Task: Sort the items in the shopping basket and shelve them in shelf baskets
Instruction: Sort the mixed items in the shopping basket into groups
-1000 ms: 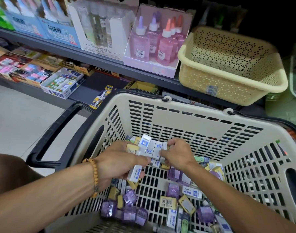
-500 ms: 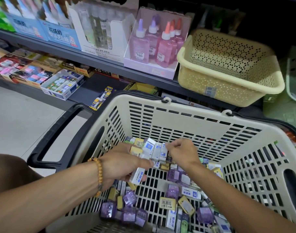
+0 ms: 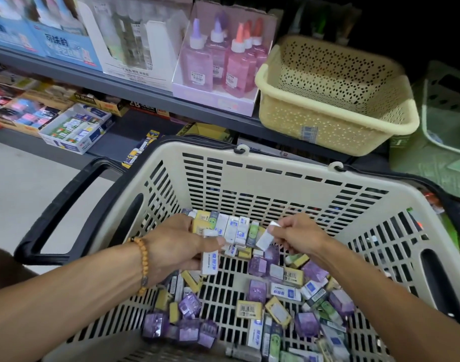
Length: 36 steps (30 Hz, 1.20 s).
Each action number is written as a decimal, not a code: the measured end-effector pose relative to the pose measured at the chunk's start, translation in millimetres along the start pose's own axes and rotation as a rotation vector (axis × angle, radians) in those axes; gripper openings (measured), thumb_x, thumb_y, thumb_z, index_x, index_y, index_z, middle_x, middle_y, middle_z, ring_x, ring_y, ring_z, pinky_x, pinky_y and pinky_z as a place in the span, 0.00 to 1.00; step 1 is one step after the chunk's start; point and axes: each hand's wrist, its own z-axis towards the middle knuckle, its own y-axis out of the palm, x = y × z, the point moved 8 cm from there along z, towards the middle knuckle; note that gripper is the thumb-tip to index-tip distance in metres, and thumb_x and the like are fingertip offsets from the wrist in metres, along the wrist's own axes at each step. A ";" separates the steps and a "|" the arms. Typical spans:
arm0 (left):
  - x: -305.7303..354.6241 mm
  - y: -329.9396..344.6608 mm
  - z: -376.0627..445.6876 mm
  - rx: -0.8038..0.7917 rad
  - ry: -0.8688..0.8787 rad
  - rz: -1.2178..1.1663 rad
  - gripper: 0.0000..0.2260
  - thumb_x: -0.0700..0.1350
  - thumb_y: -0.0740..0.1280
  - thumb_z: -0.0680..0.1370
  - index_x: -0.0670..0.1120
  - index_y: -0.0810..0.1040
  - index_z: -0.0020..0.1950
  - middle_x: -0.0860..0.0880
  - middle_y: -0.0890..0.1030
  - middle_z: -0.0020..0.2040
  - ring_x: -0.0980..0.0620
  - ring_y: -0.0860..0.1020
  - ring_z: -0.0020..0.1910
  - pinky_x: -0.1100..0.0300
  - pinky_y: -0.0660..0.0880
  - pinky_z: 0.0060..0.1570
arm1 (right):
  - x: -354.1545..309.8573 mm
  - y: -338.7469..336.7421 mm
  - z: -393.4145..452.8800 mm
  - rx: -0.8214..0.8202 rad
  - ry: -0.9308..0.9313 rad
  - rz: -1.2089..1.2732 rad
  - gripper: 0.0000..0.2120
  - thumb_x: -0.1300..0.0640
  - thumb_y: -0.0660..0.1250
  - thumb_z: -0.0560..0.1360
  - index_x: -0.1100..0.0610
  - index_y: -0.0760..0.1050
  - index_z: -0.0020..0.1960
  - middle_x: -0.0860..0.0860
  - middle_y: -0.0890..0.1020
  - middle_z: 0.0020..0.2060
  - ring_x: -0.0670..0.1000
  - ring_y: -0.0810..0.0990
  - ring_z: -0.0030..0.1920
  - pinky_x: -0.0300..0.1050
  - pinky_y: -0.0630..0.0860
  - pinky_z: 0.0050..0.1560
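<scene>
- Foreground: loose erasers, too many and too jumbled to count, litter the shopping basket floor.
- Left hand grips a fanned stack of about nine white erasers.
- Right hand, a moment ago touching that stack, now pinches one eraser lifted just beside it; gathering continues.
- Beyond: one cream shelf basket, holding nothing visible.
</scene>
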 end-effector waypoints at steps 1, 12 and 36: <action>-0.9 -1.0 0.0 0.016 0.004 -0.004 0.20 0.40 0.74 0.66 0.39 0.78 0.57 0.44 0.85 0.49 0.49 0.84 0.49 0.57 0.81 0.43 | 0.7 5.1 4.7 -0.011 0.007 0.032 0.14 0.56 0.69 0.78 0.58 0.78 0.34 0.49 0.78 0.24 0.44 0.73 0.23 0.37 0.70 0.25; 3.1 -11.8 -5.1 0.154 0.021 0.012 0.13 0.49 0.74 0.70 0.41 0.79 0.47 0.45 0.86 0.38 0.54 0.80 0.28 0.66 0.72 0.23 | -28.6 14.7 -7.7 0.103 -0.127 0.078 0.10 0.59 0.67 0.78 0.58 0.82 0.39 0.52 0.83 0.32 0.46 0.79 0.30 0.39 0.76 0.33; -20.5 -39.1 -40.3 0.186 -0.025 0.031 0.07 0.36 0.68 0.76 0.40 0.77 0.53 0.41 0.84 0.44 0.49 0.84 0.39 0.55 0.81 0.45 | -93.5 132.7 30.2 -0.090 -0.078 0.172 0.03 0.65 0.71 0.75 0.62 0.80 0.42 0.56 0.84 0.34 0.49 0.85 0.31 0.44 0.84 0.39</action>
